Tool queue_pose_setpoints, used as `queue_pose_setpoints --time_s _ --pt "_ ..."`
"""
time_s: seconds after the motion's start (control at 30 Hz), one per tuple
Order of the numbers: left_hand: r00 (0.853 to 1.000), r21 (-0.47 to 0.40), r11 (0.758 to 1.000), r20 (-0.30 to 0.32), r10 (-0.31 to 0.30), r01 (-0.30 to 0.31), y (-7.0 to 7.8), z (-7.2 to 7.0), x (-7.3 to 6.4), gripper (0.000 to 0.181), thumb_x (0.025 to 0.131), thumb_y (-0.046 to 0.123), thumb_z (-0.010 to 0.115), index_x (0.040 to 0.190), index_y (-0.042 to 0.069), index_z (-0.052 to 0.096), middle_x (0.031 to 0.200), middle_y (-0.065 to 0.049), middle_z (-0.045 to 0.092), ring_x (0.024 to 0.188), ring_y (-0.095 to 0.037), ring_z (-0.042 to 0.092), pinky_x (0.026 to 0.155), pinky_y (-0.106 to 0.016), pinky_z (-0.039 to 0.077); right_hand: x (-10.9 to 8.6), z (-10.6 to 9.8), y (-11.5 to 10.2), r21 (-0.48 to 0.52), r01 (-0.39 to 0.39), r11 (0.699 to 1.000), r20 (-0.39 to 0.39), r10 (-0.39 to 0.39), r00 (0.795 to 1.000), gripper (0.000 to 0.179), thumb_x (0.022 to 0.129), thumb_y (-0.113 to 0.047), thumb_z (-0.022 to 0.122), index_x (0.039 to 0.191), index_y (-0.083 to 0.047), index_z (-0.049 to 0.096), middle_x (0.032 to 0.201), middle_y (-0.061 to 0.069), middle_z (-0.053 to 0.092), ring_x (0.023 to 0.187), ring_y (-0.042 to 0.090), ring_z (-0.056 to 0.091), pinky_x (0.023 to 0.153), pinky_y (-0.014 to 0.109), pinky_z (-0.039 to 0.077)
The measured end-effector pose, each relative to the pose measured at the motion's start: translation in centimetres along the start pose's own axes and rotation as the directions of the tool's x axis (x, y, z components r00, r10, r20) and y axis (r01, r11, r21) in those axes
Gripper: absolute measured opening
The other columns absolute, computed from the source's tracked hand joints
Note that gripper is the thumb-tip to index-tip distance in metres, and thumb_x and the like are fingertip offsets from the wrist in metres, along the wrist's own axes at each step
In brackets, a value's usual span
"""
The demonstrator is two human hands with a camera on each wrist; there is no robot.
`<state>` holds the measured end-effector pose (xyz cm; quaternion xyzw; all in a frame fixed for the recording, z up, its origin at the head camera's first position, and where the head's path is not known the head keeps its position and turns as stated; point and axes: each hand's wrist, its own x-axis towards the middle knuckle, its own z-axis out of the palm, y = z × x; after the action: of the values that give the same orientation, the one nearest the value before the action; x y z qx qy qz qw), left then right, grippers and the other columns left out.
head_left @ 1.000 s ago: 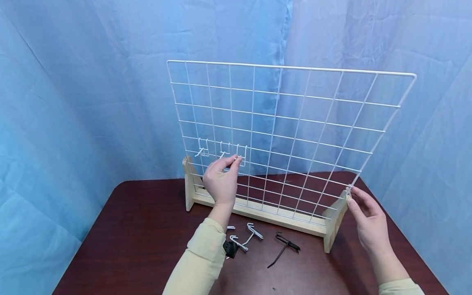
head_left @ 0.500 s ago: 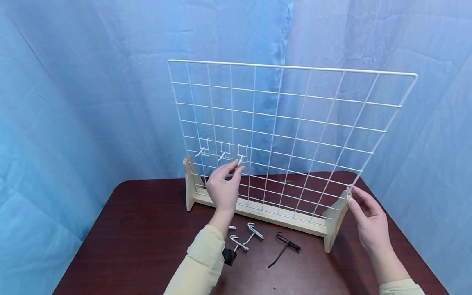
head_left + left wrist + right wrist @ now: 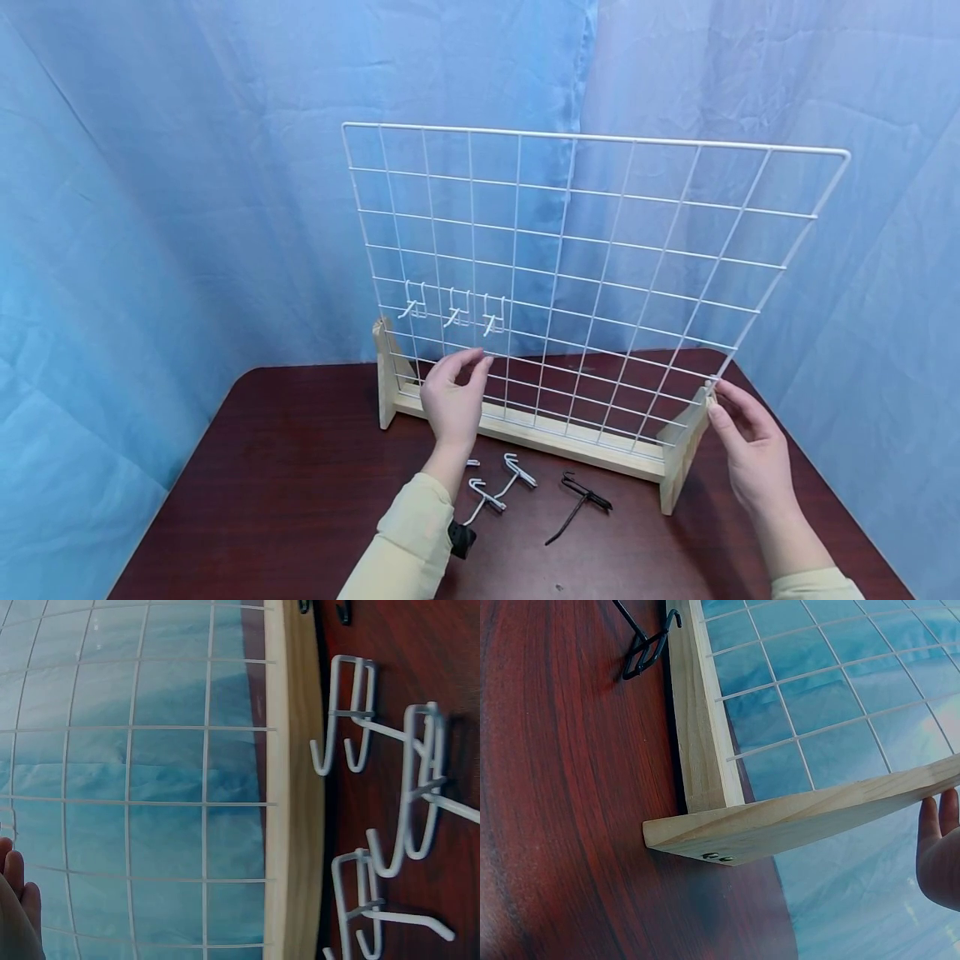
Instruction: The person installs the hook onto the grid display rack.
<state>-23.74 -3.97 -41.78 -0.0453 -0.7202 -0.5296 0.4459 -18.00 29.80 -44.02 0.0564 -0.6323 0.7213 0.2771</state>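
My left hand (image 3: 453, 392) is just below a white wire hook (image 3: 490, 324) on the white wire grid panel (image 3: 577, 134). Its thumb and fingertips are close together with nothing between them. That hook hangs at the right end of a row, beside two matching hooks (image 3: 453, 317). My right hand (image 3: 757, 450) pinches the top of the right upright of the wooden stand (image 3: 678, 458), at the grid's side edge. In the right wrist view its fingers (image 3: 928, 817) touch the wood's outer side. The left wrist view shows my left hand (image 3: 19, 907) at its lower left corner.
Several loose white hooks (image 3: 409, 919) lie on the dark red table (image 3: 300, 467) before the stand. A black hook (image 3: 581, 492) lies to their right. Blue curtains (image 3: 225, 208) surround the table. A black wrist device (image 3: 461, 540) is beside the left sleeve.
My left hand has let go of the third white hook, which stays hanging on the grid, and has moved down away from it. The right hand has kept its place.
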Motion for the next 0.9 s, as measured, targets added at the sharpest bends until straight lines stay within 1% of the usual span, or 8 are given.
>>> queue_pose_setpoints --time_s 0.2,0.33,0.43,0.57,0.7,0.8,0.9 --pt "0.999 0.004 1.000 0.040 -0.006 0.006 -0.8 -0.4 -0.8 0.010 0.078 0.007 0.082 0.088 0.007 0.079 0.084 -0.002 0.075 0.084 -0.021 0.069 0.076 -0.035 0.051 0.0 0.0 0.0 0.002 -0.003 1.000 -0.009 0.003 1.000 0.037 0.094 0.015 0.053 0.129 0.010 0.059 0.110 -0.002 0.068 0.098 0.009 0.060 0.081 0.012 0.049" --pt "0.996 0.008 1.000 0.090 -0.021 0.021 -1.6 -0.7 -1.3 0.010 0.079 0.008 0.082 0.089 0.007 0.079 0.085 -0.002 0.075 0.086 -0.021 0.069 0.079 -0.036 0.051 0.0 0.0 0.0 0.005 -0.005 1.000 -0.007 0.005 1.000 0.037 0.094 0.015 0.053 0.129 0.009 0.059 0.110 -0.002 0.068 0.098 0.008 0.060 0.081 0.012 0.049" --pt "0.990 0.011 0.999 0.131 -0.044 0.043 -2.1 -0.9 -1.7 0.010 0.079 0.008 0.082 0.089 0.007 0.079 0.086 -0.001 0.075 0.087 -0.020 0.069 0.081 -0.035 0.051 0.0 0.0 0.0 0.005 -0.004 1.000 -0.005 0.004 1.000 0.036 0.094 0.015 0.053 0.129 0.009 0.059 0.110 -0.002 0.068 0.098 0.008 0.060 0.081 0.012 0.049" --pt "0.977 0.027 0.995 0.191 -0.098 0.094 -2.7 -1.4 -2.0 0.011 0.080 0.009 0.082 0.091 0.007 0.079 0.088 -0.001 0.075 0.088 -0.020 0.069 0.081 -0.038 0.052 0.0 0.0 0.0 0.006 -0.003 1.000 -0.010 0.003 1.000 0.037 0.094 0.015 0.053 0.129 0.010 0.059 0.110 -0.002 0.068 0.098 0.009 0.060 0.081 0.012 0.049" --pt "0.956 0.045 0.988 0.250 -0.152 0.145 -3.2 -1.9 -2.3 0.012 0.081 0.010 0.081 0.093 0.007 0.079 0.089 -0.002 0.075 0.087 -0.021 0.068 0.079 -0.043 0.053 0.0 0.1 0.0 0.010 -0.003 1.000 -0.015 0.003 1.000 0.037 0.093 0.016 0.053 0.129 0.010 0.059 0.109 -0.002 0.068 0.098 0.008 0.060 0.081 0.013 0.049" --pt "0.945 0.063 0.986 0.282 -0.163 0.152 -3.6 -2.2 -2.4 0.012 0.081 0.010 0.081 0.093 0.007 0.079 0.089 -0.002 0.075 0.086 -0.021 0.068 0.079 -0.043 0.053 0.0 0.1 0.0 0.013 -0.001 1.000 -0.015 0.001 1.000 0.037 0.093 0.016 0.053 0.129 0.010 0.059 0.109 -0.001 0.068 0.097 0.009 0.060 0.080 0.013 0.049" --pt "0.937 0.082 0.986 0.310 -0.162 0.143 -3.9 -2.4 -2.6 0.013 0.081 0.010 0.081 0.094 0.007 0.079 0.089 -0.002 0.075 0.085 -0.021 0.068 0.079 -0.042 0.053 0.0 0.1 0.0 0.017 0.001 1.000 -0.013 0.000 1.000 0.037 0.093 0.016 0.053 0.129 0.010 0.058 0.109 -0.001 0.068 0.097 0.010 0.060 0.080 0.013 0.049"
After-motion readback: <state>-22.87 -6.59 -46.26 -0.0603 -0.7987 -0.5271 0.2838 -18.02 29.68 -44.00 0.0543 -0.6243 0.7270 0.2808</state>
